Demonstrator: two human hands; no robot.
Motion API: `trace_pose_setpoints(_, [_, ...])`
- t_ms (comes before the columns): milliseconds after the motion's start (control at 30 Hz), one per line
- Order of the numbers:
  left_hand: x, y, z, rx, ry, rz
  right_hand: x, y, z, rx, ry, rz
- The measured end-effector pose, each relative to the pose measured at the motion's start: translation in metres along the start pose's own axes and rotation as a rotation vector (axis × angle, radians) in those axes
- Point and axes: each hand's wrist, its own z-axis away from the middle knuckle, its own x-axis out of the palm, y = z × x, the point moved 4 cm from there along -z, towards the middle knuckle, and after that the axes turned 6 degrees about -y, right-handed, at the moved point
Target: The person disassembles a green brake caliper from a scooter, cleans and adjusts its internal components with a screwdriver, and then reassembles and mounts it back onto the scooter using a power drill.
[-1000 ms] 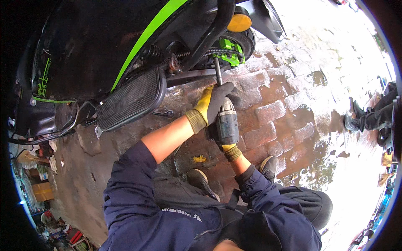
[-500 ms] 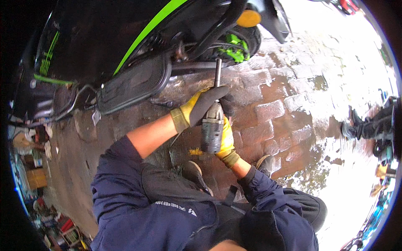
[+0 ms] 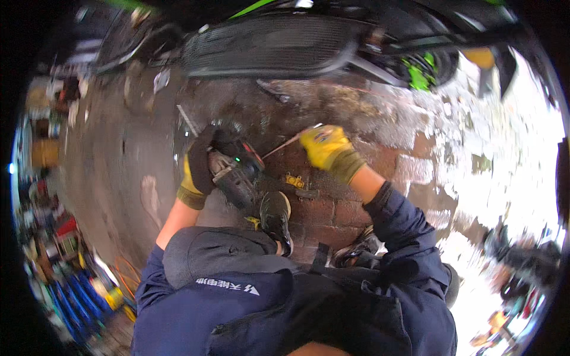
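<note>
My left hand (image 3: 199, 166), in a yellow-and-black glove, is wrapped round a black cordless impact wrench (image 3: 239, 181) with a small green light. A long pale metal shaft (image 3: 189, 121) sticks out beyond that hand, up and to the left. My right hand (image 3: 325, 145), gloved in yellow, is closed to the right of the wrench. From its fingers a thin rod-like thing (image 3: 281, 146) slants down toward the wrench; blur hides its kind. On the ground between my hands and shoes lies a small yellow part (image 3: 293, 180).
A black vehicle with a ribbed footboard (image 3: 270, 47) and a green-marked wheel (image 3: 421, 71) stands ahead. Wet brick paving (image 3: 412, 169) stretches to the right. Boxes, tools and blue items (image 3: 74, 302) crowd the far left. A second yellow piece (image 3: 253, 223) lies beside my left shoe.
The wrench has swung from upright before the wheel down to the left, now in my left hand. My right hand has come off it, moving up and right. The view has turned left and down.
</note>
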Motion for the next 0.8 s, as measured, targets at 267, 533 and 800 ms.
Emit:
trace_pose_setpoints(267, [-0.046, 0.066, 0.111, -0.254, 0.581, 0.216, 0.120, 0.037, -0.071, -0.260, -0.092, 0.575])
trace_pose_setpoints(533, [-0.073, 0.028, 0.145, -0.389, 0.683, 0.490, 0.092, 0.026, -0.080, -0.223, -0.273, 0.467])
trace_pose_setpoints(800, [-0.042, 0.044, 0.215, -0.472, 1.084, 0.486, 0.062, -0.061, -0.048, -0.339, -0.379, -0.071])
